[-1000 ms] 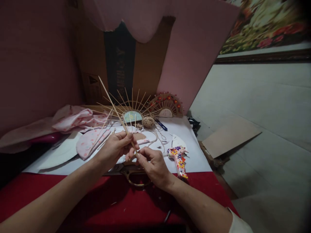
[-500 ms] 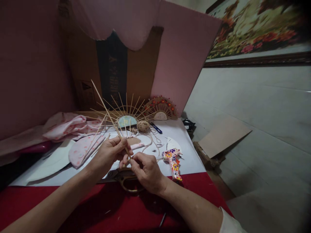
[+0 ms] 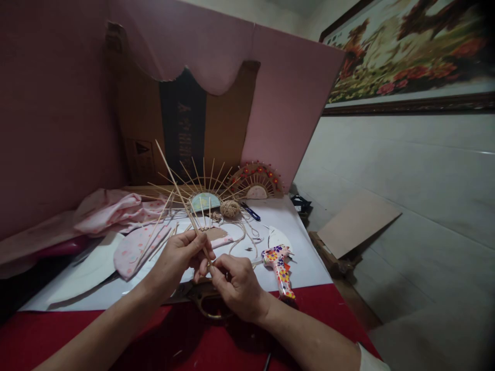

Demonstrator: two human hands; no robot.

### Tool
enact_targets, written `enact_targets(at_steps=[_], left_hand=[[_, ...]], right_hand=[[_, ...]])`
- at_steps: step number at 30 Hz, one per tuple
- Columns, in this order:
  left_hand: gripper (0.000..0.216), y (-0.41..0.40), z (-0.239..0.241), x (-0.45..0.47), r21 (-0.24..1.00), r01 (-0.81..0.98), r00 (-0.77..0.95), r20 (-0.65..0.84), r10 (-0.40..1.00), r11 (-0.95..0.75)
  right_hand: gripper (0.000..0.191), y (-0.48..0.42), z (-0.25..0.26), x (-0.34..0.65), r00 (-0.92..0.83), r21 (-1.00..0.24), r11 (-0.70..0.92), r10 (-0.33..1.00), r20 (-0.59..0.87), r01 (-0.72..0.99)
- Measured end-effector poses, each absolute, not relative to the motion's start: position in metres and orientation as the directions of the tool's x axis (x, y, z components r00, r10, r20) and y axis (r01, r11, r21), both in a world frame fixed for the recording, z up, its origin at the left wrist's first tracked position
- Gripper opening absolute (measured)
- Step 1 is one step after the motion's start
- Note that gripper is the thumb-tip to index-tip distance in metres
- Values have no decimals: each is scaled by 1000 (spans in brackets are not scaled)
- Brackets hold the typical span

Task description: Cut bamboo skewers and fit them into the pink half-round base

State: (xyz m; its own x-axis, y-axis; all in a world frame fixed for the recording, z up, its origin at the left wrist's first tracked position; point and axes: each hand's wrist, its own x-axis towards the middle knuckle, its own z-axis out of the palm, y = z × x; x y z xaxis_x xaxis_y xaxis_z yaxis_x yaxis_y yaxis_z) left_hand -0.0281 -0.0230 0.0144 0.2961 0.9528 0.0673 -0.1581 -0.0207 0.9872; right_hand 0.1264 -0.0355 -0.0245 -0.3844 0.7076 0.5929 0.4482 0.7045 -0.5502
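Note:
My left hand (image 3: 181, 256) pinches a thin bamboo stick (image 3: 176, 190) that slants up and to the left. My right hand (image 3: 235, 286) is closed on the stick's lower end, just below the left fingers. Both hands hover over a white sheet (image 3: 305, 257) on a red tabletop (image 3: 162, 340). Under my right hand lie large scissors with brass handles (image 3: 207, 305). A floral glue gun (image 3: 281, 264) lies just right of my right hand.
Behind the hands stand a half-round fan of sticks with a blue centre (image 3: 204, 200), a beaded fan (image 3: 255, 183) and a twine ball (image 3: 230, 208). Pink fabric pieces (image 3: 133, 246) and cloth (image 3: 106, 210) lie left. A pink-covered cardboard screen (image 3: 286, 98) rises behind.
The view has tilted so everything sits a little lower in frame. My hands keep the same hold on the stick, with only slight finger movement.

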Motion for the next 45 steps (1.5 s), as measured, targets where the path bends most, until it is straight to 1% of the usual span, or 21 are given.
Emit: enact_targets(at_steps=[8, 15, 21, 33, 36, 45], left_hand=[[37, -22, 15, -28, 989, -149, 280, 63, 958, -21], [35, -24, 17, -28, 990, -142, 268, 43, 962, -5], [35, -25, 18, -28, 993, -113, 279, 54, 959, -23], [37, -20, 15, -27, 994, -109, 290, 49, 956, -18], [34, -19, 13, -28, 993, -119, 280, 55, 959, -22], [33, -19, 13, -28, 995, -101, 272, 17, 962, 11]], right_hand=[[17, -37, -24, 126, -382, -545, 704, 708, 595, 456], [19, -39, -22, 125, -390, -572, 698, 716, 580, 430], [17, -39, -22, 126, -398, -546, 710, 703, 590, 444], [17, -35, -26, 128, -412, -485, 744, 662, 625, 459], [16, -35, -24, 128, -405, -479, 749, 655, 638, 458], [17, -36, -24, 128, -416, -513, 730, 681, 602, 452]])
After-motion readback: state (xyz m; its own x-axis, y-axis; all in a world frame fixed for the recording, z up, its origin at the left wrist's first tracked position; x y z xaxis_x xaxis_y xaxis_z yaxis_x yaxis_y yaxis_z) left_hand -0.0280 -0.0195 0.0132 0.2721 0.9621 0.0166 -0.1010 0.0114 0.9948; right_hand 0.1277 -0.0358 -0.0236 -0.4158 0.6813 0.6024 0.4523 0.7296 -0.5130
